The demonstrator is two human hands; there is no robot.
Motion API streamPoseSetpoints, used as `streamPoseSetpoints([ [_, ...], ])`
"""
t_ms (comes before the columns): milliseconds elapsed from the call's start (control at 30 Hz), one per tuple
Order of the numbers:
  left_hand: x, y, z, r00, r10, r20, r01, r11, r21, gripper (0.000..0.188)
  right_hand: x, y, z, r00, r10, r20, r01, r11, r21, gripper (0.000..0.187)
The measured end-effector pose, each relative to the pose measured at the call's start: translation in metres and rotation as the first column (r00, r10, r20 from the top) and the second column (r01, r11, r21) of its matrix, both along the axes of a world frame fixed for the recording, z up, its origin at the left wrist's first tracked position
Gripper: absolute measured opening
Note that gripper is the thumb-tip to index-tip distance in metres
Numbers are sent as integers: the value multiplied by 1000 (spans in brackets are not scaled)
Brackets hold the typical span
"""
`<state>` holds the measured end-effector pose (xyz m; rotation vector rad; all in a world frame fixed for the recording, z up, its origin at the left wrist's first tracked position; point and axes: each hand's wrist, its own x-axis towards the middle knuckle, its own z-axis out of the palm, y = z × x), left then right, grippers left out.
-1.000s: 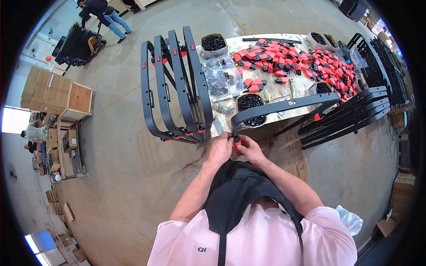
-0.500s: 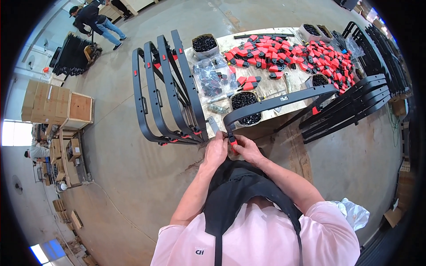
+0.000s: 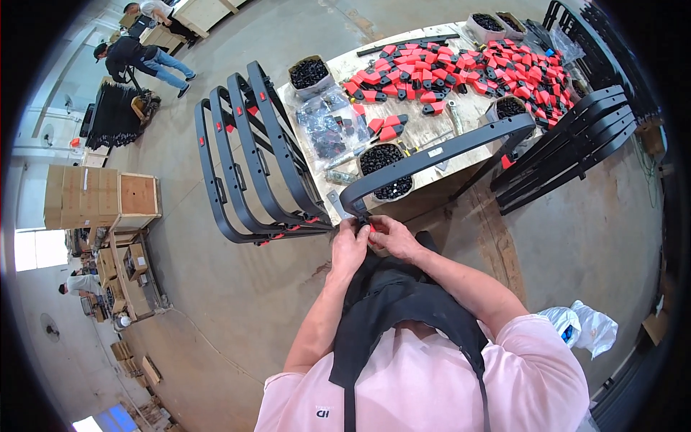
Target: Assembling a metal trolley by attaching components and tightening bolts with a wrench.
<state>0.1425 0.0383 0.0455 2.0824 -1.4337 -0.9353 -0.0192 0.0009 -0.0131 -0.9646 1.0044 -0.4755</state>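
Wooden surface point(image 3: 425, 129) heaped with red-and-black parts point(image 3: 421, 70), curved black frame point(image 3: 410, 165) over its near edge, left hand point(image 3: 348, 249) closed on frame's end, right hand point(image 3: 397, 239) pinching red piece point(image 3: 372, 229) there, 4 similar frames point(image 3: 285, 155) alongside, concrete floor point(image 3: 237, 309).

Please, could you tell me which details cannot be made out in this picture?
In the head view:
1. Small red-and-black part: largely covered by the right hand and left hand.
2. Small glossy black pieces: partly hidden behind the curved black frame.
3. Contents of the crinkled clear plastic bag: obscured by creases and glare.
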Motion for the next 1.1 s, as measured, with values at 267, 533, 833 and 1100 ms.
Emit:
streamPoseSetpoints([
  [267, -27, 3, 6, 980, 193, -47, -193, 981, 13, 42, -56, -16, 2, 933, -168, 319, -17, 863, 505, 44],
  [533, -38, 11, -28, 975, 205, 87, -192, 972, -135, 36, -92, -60, 17, 952, -157, 263, 49, 926, 375, 31],
  [833, -41, 4, -13, 958, 262, 112, -267, 964, 24, 56, -82, -145, 19, 804, -192, -563, -272, 723, -635, 29],
  [1100, -43, 8, -19, 940, 311, 138, -312, 950, -21, 61, -65, -184, 4, 754, -133, -643, -589, 298, -751, 17],
])
